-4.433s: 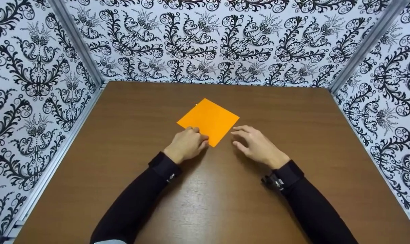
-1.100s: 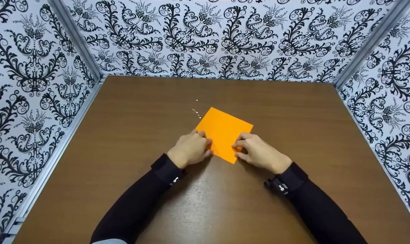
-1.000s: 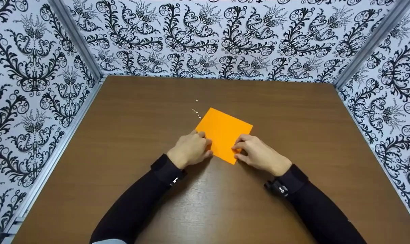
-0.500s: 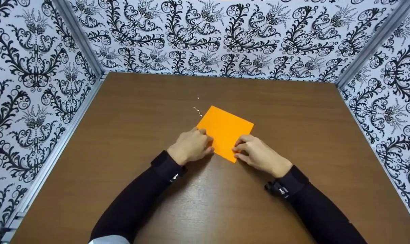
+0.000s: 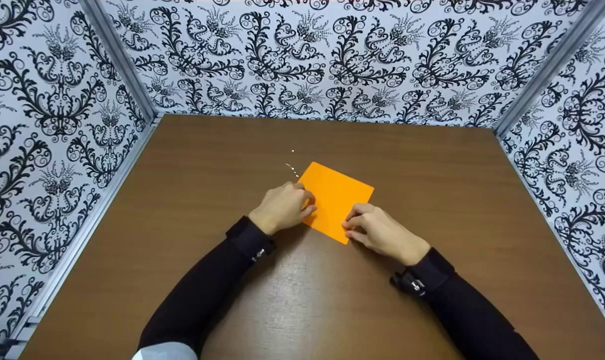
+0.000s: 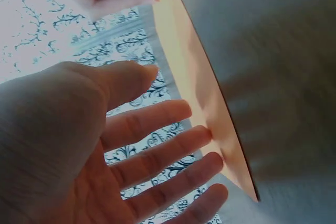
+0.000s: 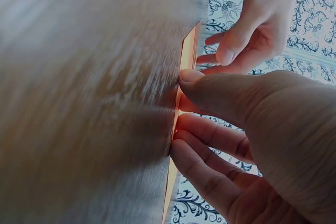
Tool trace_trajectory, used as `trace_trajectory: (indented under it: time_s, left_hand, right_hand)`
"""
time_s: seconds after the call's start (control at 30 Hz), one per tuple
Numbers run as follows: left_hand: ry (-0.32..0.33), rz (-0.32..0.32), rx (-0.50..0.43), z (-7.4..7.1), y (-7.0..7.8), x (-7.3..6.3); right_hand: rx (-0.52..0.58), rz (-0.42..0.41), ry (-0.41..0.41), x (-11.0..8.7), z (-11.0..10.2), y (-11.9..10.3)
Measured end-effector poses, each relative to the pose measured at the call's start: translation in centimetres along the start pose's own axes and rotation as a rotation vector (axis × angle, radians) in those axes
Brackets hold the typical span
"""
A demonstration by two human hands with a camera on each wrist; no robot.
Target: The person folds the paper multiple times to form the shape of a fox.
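A square sheet of orange paper lies on the brown table, turned at an angle, with one corner toward the person. My left hand is over its left edge. In the left wrist view that hand has its fingers extended and spread, fingertips right at the paper, and the thumb stands apart from it. My right hand pinches the right edge close to the near corner. The right wrist view has the right thumb on the paper's edge, the fingers bent beside it.
Several small white specks show on the table behind the paper's left side. Walls with black-and-white scroll patterns and grey metal posts enclose the back and sides.
Compared with the earliest frame, the paper sits nearer and further right, turned, and my right hand has come onto its edge. Just now my left fingers have lifted and shifted slightly away from me.
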State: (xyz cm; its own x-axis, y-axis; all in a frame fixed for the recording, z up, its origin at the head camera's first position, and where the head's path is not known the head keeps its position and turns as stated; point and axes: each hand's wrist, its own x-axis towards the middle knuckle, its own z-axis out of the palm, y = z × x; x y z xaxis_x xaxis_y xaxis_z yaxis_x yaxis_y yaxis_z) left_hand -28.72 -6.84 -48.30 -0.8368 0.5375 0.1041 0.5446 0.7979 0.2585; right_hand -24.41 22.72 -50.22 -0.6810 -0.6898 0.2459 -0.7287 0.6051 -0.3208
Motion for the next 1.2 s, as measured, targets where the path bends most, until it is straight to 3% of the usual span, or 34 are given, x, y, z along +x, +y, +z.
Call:
trace_trajectory:
  time_s: [0.33,0.6,0.93,1.2]
  left_hand:
    - [-0.042,-0.072,0.030,-0.2,-2.2,3.7]
    - [-0.080,-0.086,0.033,-0.2,-3.8,6.2]
    - [-0.118,-0.082,0.059,-0.1,-4.1,7.9]
    - [-0.100,-0.047,0.019,-0.2,-4.2,8.0]
  right_hand:
    - [0.014,0.005,-0.002,-0.1,0.1,0.0]
    - [0.000,0.005,-0.001,0.0,0.2,-0.2]
    - [0.002,0.000,0.001,0.1,0.1,-0.2]
    - [-0.003,0.007,-0.001,0.0,0.0,-0.3]
